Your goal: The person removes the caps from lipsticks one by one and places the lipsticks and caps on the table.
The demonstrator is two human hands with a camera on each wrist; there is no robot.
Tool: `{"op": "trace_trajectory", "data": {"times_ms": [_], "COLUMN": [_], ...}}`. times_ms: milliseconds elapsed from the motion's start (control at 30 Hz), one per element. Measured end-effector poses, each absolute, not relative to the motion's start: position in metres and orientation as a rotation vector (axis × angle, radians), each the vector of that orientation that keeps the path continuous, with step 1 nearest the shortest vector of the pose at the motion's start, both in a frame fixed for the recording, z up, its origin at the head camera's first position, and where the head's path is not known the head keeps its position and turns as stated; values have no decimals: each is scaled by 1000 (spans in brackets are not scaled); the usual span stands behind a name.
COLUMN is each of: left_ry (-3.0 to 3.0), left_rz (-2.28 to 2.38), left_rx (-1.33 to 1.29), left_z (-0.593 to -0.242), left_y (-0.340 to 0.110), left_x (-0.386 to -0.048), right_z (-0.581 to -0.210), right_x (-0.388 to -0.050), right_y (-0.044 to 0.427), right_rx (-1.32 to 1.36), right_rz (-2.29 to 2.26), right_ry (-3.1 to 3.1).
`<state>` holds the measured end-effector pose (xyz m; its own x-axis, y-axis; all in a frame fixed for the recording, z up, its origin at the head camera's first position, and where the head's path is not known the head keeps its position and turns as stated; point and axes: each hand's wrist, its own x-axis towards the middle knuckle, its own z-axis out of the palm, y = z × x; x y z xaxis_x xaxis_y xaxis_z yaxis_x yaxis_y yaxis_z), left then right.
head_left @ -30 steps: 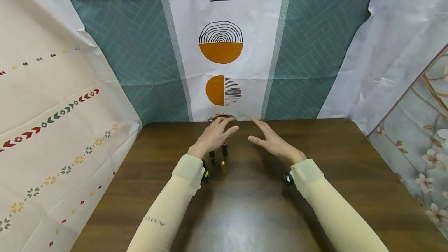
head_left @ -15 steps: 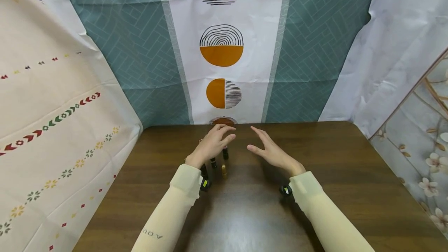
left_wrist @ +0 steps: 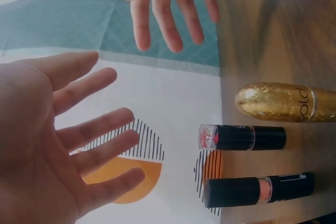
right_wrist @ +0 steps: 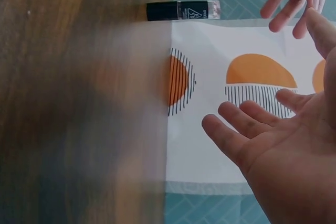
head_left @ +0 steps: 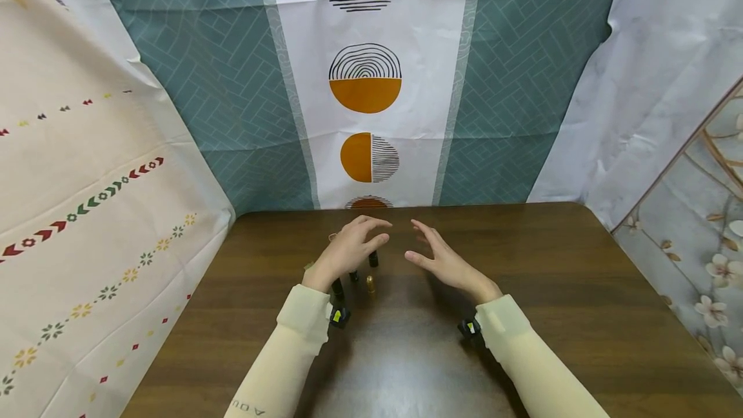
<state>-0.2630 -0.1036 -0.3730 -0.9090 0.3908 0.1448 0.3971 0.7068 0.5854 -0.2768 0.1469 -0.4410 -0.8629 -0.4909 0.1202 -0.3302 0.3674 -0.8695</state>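
Above the table (head_left: 551, 276), both hands (head_left: 347, 250) (head_left: 448, 266) now appear lower.

Has on the brown wooden table (head_left: 429, 353), left of centre, a gold bullet-shaped tube (head_left: 370, 285), before a black cylindrical clear-topped tube (left_wrist: 236, 137), with a black cylindrical coral-banded tube (left_wrist: 236, 191) to their left. Has the bare left hand (head_left: 344, 251) above the table near these, and the bare right hand (head_left: 445, 263) beyond a gap to the right. Has a teal-and-white printed fabric (head_left: 429, 44) behind the table, cream patterned fabric (head_left: 104, 140) at left, grey floral fabric (head_left: 691, 263) at right
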Motion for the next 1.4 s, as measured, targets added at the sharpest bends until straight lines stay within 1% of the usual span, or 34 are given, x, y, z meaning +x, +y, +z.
{"op": "trace_trajectory", "data": {"times_ms": [267,633,1033,1400], "left_ry": [-2890,-2886,-2976,-3054], "left_rz": [-1060,-1137,-1048,-921], "left_rx": [-686,-666,-724,-761], "left_z": [-377,-383,-387,-392], "left_y": [-106,-112,-115,-111], "left_x": [-253,-241,-237,-236], "right_z": [-443,-445,-447,-458], "right_x": [-270,-268,-266,-268], "right_y": [145,140,139,137], "right_rx": [-732,-762,-789,-840], "right_rz": [-1499,-1493,-1451,-1458], "right_ry": [2431,2402,2349,2201]}}
